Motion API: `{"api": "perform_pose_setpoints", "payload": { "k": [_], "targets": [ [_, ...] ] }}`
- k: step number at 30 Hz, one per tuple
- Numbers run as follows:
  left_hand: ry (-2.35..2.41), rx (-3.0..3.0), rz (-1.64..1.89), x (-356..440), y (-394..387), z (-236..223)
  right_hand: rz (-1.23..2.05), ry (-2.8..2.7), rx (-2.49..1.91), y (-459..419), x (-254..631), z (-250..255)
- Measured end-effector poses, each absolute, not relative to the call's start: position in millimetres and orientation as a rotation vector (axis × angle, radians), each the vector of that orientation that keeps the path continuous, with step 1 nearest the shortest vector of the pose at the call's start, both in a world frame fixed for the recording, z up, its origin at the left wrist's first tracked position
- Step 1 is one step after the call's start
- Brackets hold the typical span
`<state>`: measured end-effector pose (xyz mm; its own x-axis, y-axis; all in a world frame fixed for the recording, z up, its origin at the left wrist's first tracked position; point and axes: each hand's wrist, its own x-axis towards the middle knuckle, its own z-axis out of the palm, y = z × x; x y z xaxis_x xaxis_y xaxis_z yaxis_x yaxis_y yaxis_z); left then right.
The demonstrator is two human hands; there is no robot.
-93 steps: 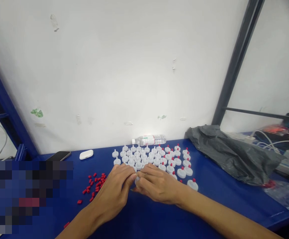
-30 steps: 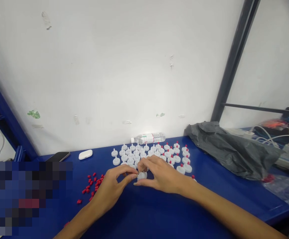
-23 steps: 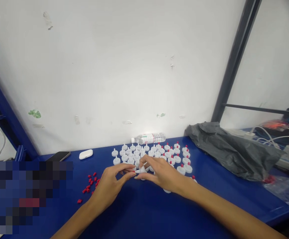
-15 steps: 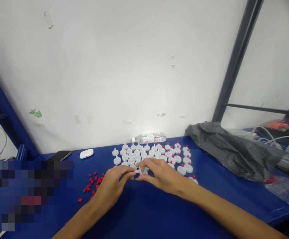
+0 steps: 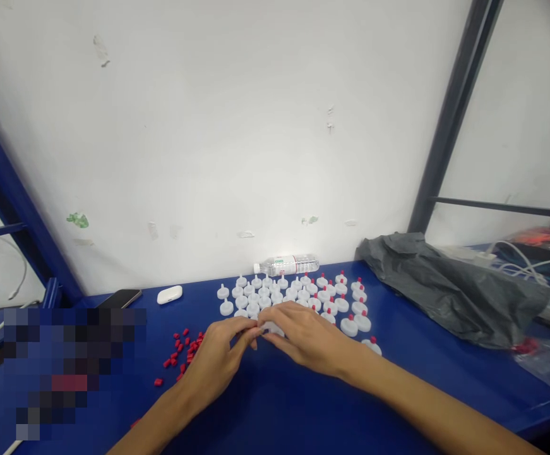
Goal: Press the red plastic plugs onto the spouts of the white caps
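My right hand (image 5: 307,333) is closed around a white nozzle lid (image 5: 273,328), which lies on its side with its spout pointing left. The thumb and forefinger of my left hand (image 5: 218,351) pinch together at the spout's end; the small red cap seen there earlier is now hidden by the fingertips. Just behind my hands, several white nozzle lids (image 5: 226,308) stand upright with bare spouts. To the right are more white lids with red tips (image 5: 349,325). Loose red caps (image 5: 174,356) are scattered left of my left hand.
A clear plastic bottle (image 5: 288,264) lies against the wall. A white earbud case (image 5: 169,294) and a dark phone (image 5: 122,298) are at the back left. A grey plastic bag (image 5: 445,287) covers the right side of the blue table (image 5: 275,411).
My fingertips have drawn closer together at the spout, hiding the red cap and most of the spout. The view has shifted slightly, moving everything a little right.
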<state>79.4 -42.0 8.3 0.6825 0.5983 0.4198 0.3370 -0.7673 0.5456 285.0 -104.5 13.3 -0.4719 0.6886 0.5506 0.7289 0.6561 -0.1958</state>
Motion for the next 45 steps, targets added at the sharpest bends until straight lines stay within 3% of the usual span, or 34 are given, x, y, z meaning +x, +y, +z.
{"api": "perform_pose_setpoints", "payload": {
  "k": [7, 18, 27, 38, 45],
  "targets": [
    [0.664, 2.936, 0.96, 59, -18, 16, 0.182, -2.148, -1.204, -105, 305, 42],
    [1.004, 2.875, 0.906, 35, 9, 30, 0.494, -2.38, -1.291, -101, 330, 49],
    [1.194, 2.722, 0.901, 30, 15, 30, -0.232, -2.015, -1.636, -67, 374, 28],
    [1.264, 2.636, 0.876, 21, 30, 18, -0.192, -2.15, -1.608, -61, 380, 13],
    [1.21, 2.59, 0.732, 19, 26, 37, -0.212, -2.135, -1.592, -63, 376, 17]
  ]
}}
